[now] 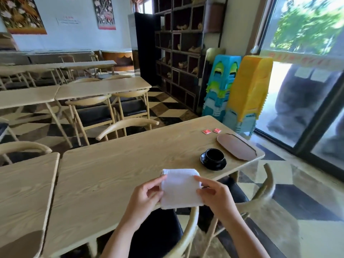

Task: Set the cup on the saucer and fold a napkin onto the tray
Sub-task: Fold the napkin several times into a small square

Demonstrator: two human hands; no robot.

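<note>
Café – rows of tables (104, 86), chairs (93, 108) (stacked stools (249, 90))

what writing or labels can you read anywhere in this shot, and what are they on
None can be read.
Pale blue wall notice: reddish lines, too blurred.
Red strip across the glass door: characters smeared.
Two small red packets on the wooden table: print too small.

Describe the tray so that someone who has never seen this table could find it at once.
Start at the long wooden table in front of the person and go to its far right corner by the window. The tray lies there, flat, brown, oblong and bare, beyond the black cup on its saucer, just past two small red packets.
</note>
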